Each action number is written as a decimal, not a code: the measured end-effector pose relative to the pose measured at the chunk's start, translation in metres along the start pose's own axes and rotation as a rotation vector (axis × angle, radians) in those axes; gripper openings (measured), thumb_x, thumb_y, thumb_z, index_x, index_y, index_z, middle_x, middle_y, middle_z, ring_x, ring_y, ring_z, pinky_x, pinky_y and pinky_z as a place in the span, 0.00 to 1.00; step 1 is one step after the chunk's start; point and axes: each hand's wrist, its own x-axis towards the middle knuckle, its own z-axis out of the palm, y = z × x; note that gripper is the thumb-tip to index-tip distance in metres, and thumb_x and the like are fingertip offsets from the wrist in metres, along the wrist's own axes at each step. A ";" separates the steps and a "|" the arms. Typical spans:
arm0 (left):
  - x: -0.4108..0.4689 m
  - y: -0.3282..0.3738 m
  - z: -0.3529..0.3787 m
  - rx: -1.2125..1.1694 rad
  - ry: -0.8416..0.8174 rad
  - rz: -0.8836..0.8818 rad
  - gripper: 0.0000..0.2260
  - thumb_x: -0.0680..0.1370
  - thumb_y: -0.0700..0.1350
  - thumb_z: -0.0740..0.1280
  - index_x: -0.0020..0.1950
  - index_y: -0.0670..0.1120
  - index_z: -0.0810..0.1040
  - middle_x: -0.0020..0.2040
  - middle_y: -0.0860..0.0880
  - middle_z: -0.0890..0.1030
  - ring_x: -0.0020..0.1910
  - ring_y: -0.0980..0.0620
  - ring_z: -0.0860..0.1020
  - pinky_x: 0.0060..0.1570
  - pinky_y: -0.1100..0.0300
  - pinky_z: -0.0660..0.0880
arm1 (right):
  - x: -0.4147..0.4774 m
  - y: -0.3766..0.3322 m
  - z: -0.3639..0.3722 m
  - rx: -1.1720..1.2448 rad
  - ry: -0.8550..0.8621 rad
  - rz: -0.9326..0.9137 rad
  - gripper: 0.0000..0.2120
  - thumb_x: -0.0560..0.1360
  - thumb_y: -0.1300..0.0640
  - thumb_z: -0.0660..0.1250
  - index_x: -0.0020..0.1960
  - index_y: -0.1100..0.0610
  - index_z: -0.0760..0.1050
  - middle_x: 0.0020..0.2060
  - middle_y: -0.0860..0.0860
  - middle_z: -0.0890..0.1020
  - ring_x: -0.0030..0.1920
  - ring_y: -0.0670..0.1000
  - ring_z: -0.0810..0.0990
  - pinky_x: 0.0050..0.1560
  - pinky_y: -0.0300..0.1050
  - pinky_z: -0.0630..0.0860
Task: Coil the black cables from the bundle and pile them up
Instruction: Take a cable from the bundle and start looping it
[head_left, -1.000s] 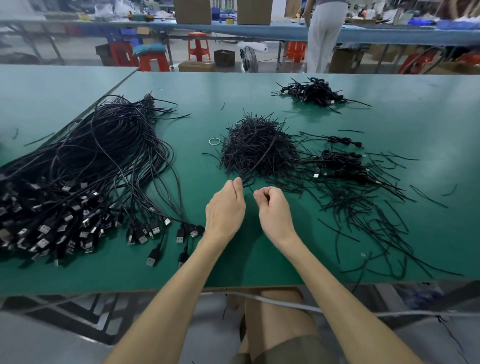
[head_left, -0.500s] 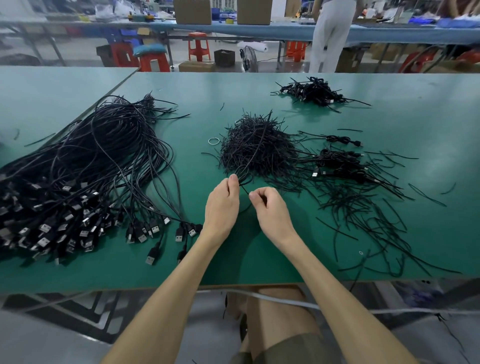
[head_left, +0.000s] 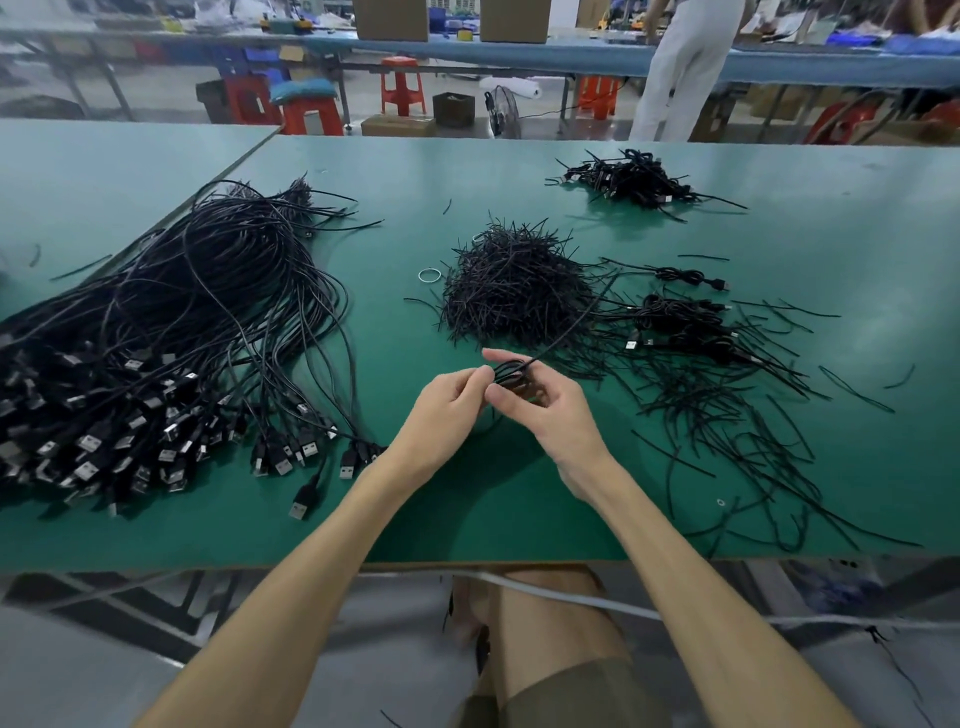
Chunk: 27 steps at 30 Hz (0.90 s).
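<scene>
We see green surface (head_left: 519, 171) carrying everything. Big bundle (head_left: 171, 332) of loose black cables sprawls at left, plugs fanned toward near edge. Heap of ties (head_left: 514, 296), short and black, sits at centre. Pile of coils (head_left: 628, 179) lies far right. Our left hand (head_left: 441, 410) and right hand (head_left: 550, 410) meet just in front of heap, both pinching small coiled cable (head_left: 511, 371) between fingertips. Its free end points up-right, long axis slanting toward heap's right side.

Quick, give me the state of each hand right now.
Left hand: pinches the coiled cable.
Right hand: holds the same coiled cable, fingers curled round it.
</scene>
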 end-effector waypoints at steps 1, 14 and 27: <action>-0.001 -0.001 -0.001 -0.025 -0.018 -0.009 0.22 0.81 0.56 0.57 0.39 0.37 0.68 0.33 0.48 0.66 0.33 0.50 0.62 0.37 0.52 0.60 | 0.000 0.000 0.000 0.008 -0.013 0.008 0.20 0.73 0.52 0.77 0.64 0.49 0.81 0.52 0.52 0.87 0.55 0.53 0.84 0.64 0.49 0.77; 0.002 -0.007 0.003 -0.120 0.048 -0.061 0.19 0.85 0.53 0.56 0.38 0.44 0.69 0.29 0.53 0.65 0.28 0.54 0.60 0.31 0.56 0.56 | 0.000 0.011 0.001 -0.163 0.074 0.008 0.08 0.75 0.58 0.76 0.53 0.51 0.83 0.49 0.48 0.87 0.52 0.50 0.85 0.60 0.52 0.80; 0.004 -0.009 0.001 -0.151 0.024 -0.083 0.22 0.87 0.51 0.55 0.35 0.45 0.69 0.27 0.56 0.65 0.26 0.57 0.60 0.27 0.64 0.58 | 0.002 0.010 0.003 -0.323 0.108 -0.007 0.05 0.78 0.63 0.71 0.54 0.58 0.81 0.47 0.51 0.86 0.48 0.50 0.82 0.55 0.46 0.78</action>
